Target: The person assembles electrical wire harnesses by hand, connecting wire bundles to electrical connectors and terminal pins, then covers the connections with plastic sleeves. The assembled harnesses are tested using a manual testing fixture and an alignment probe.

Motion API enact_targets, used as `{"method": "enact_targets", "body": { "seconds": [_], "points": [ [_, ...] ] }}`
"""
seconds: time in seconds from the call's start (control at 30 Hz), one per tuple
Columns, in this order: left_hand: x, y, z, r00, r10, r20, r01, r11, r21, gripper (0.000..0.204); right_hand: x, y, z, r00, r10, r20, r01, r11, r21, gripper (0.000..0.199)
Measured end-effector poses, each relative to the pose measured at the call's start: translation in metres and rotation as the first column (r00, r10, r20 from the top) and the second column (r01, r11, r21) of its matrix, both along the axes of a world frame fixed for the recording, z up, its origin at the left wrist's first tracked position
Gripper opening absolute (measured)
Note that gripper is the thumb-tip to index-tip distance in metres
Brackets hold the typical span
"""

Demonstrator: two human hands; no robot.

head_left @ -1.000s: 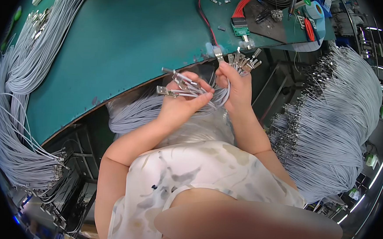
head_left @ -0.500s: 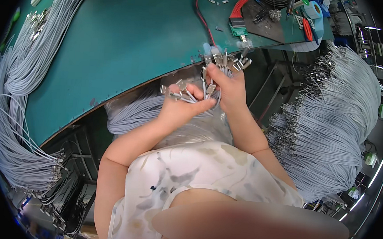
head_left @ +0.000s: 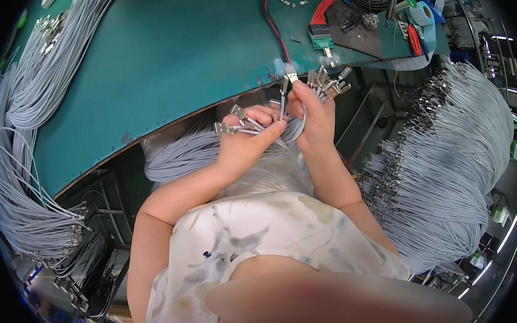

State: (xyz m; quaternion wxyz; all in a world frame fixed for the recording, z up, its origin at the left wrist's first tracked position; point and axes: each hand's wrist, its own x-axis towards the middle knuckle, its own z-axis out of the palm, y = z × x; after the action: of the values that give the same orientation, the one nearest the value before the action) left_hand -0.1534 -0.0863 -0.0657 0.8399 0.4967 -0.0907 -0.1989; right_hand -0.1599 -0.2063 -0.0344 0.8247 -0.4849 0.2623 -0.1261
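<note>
Two hands in view: left hand (head_left: 244, 146) and right hand (head_left: 313, 118), both at about 12 o'clock of centre. Three large hanging bundles of grey cables: one at 9 o'clock (head_left: 16, 147), one at 3 o'clock (head_left: 447, 173), one near centre (head_left: 182, 154). One green circuit board (head_left: 321, 38) at 1 o'clock. Connectors in the hands: too many and too small to count.
</note>
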Motion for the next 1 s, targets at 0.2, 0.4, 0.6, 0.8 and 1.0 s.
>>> {"method": "enact_targets", "body": {
  "seconds": [0.2,0.4,0.6,0.8,1.0],
  "points": [
    [0.004,-0.004,0.01,0.978,0.042,-0.206,-0.046,0.999,-0.012,0.019,0.002,0.001,0.004,0.987,0.159,-0.028,-0.161,0.979,-0.127,0.014],
    [-0.002,0.003,0.008,0.99,-0.053,-0.131,0.077,0.981,0.179,0.022,-0.012,0.003,0.003,0.983,0.171,-0.062,-0.178,0.972,-0.15,0.015],
    [-0.004,0.005,0.01,0.972,-0.072,-0.223,0.092,0.993,0.08,0.02,-0.013,-0.001,0.005,0.995,0.095,-0.015,-0.094,0.995,0.013,0.013],
    [-0.002,0.006,0.003,0.961,-0.176,-0.211,0.176,0.984,-0.016,0.012,-0.003,-0.002,-0.001,1.0,-0.019,0.017,0.021,0.995,-0.102,0.013],
    [0.003,0.003,0.008,0.998,-0.012,-0.067,0.014,0.999,0.032,0.015,-0.002,-0.001,-0.001,0.999,-0.021,0.027,0.022,0.998,-0.062,0.011]
  ]
}}
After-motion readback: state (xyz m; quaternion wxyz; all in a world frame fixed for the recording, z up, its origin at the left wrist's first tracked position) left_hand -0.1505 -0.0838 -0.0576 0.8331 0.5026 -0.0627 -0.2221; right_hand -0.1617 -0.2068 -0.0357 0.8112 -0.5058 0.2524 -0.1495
